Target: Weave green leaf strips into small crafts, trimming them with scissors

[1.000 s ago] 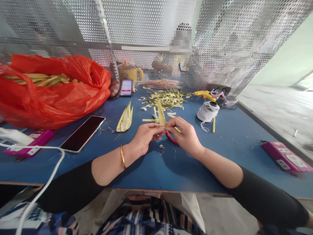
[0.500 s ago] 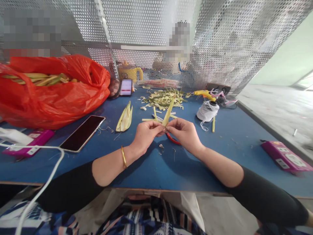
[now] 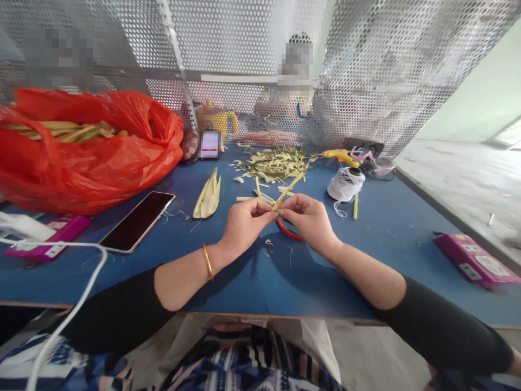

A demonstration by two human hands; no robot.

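Note:
A narrow yellow-green leaf strip (image 3: 290,187) is pinched at its lower end between the fingertips of my left hand (image 3: 249,221) and my right hand (image 3: 311,220). Its tip slants up and to the right. Both hands are closed on it, close together over the blue table. Red-handled scissors (image 3: 290,232) lie partly hidden beneath my right hand. Short cut stalks (image 3: 258,188) are just beyond my fingers. A bundle of pale husk leaves (image 3: 208,196) rests to the left, and behind the hands is a pile of leaf scraps (image 3: 277,163).
On the left are a red plastic bag (image 3: 89,168) of leaves, a phone (image 3: 138,221) and a white cable (image 3: 87,288). At right are a white thread spool (image 3: 345,184), a yellow glue gun (image 3: 341,156) and a purple packet (image 3: 476,259). A perforated screen (image 3: 244,43) stands behind.
The leaf strip has tilted further right and appears narrower, seen more edge-on. Both hands have shifted only slightly and still pinch it.

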